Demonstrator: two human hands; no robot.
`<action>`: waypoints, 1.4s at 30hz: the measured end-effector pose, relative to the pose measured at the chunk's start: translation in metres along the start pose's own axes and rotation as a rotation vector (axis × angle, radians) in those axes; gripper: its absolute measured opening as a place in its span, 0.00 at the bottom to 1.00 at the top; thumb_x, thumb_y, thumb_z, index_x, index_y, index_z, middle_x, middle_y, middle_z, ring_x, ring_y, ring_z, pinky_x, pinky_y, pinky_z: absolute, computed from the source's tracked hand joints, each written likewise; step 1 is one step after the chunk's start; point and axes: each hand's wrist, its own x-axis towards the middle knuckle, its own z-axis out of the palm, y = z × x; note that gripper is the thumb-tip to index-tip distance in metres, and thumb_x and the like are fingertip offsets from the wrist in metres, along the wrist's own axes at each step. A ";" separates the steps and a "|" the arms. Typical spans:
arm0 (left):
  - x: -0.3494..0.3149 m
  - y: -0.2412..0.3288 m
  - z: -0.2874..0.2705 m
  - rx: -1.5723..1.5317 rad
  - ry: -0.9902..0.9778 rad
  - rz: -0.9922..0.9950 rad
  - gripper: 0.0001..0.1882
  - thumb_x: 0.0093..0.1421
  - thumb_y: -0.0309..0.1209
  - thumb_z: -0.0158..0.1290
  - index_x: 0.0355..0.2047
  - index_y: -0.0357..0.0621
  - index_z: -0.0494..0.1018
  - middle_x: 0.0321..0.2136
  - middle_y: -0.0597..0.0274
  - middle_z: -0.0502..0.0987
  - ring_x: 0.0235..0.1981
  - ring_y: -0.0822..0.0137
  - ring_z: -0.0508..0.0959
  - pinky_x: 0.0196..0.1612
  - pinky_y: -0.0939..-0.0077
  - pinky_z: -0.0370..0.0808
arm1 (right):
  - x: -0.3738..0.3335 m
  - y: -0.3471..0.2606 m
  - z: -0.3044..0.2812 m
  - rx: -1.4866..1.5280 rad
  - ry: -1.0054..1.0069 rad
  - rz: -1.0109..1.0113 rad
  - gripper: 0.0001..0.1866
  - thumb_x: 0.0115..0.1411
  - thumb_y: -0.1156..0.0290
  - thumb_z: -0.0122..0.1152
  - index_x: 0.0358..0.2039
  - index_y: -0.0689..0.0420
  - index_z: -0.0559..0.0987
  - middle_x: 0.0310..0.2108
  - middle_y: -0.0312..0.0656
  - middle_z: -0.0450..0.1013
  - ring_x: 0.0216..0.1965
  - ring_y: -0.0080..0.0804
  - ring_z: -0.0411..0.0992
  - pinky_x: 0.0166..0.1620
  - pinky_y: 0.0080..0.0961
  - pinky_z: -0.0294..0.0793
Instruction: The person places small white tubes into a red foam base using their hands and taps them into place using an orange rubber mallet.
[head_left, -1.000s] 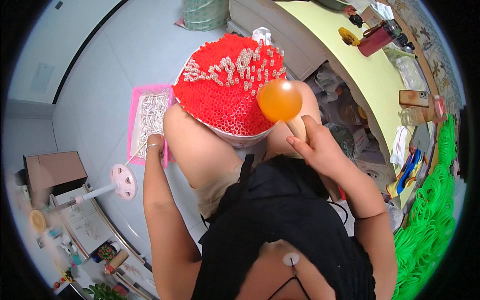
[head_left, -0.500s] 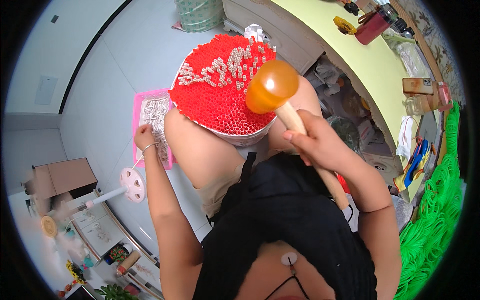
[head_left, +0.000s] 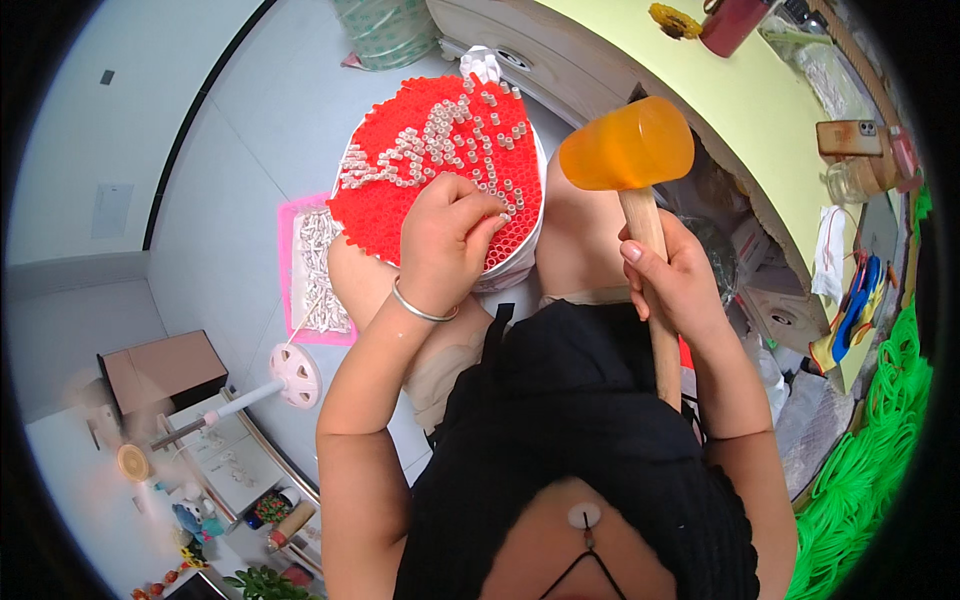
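Observation:
Between my knees stands a white bucket [head_left: 541, 190] packed with upright red tubes [head_left: 385, 215]. Small pale plugs [head_left: 432, 133] poke up from many tubes across its far half. My left hand [head_left: 447, 240] is over the bundle's near side, thumb and fingers pinched at a pale plug [head_left: 506, 214] by the tube ends; the fingers partly cover it. My right hand [head_left: 677, 275] is wrapped round the wooden handle of a mallet [head_left: 628, 148]. Its amber head is raised to the right of the bucket, apart from the tubes. Tubes under my left hand are hidden.
Left of my knee, a pink basket [head_left: 286, 265] holds many loose white plugs [head_left: 318, 250]. On the right, a yellow-green counter [head_left: 745, 120] bears a phone [head_left: 849, 138] and a glass jar [head_left: 842, 184]. Green cord [head_left: 890, 430] lies heaped beyond. A fan-like stand [head_left: 295, 376] is at left.
My left hand has moved from the pink basket to the tubes, now with a plug at its fingertips. The mallet has swung right, away from over the bucket, still in my right hand.

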 end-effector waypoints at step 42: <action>-0.270 -0.330 -0.066 0.454 -0.211 -1.119 0.12 0.57 0.33 0.59 0.30 0.35 0.82 0.22 0.51 0.82 0.21 0.58 0.81 0.28 0.64 0.77 | -0.003 -0.006 0.037 -0.530 -0.185 0.072 0.17 0.65 0.62 0.62 0.41 0.63 0.70 0.21 0.37 0.70 0.14 0.22 0.67 0.18 0.22 0.67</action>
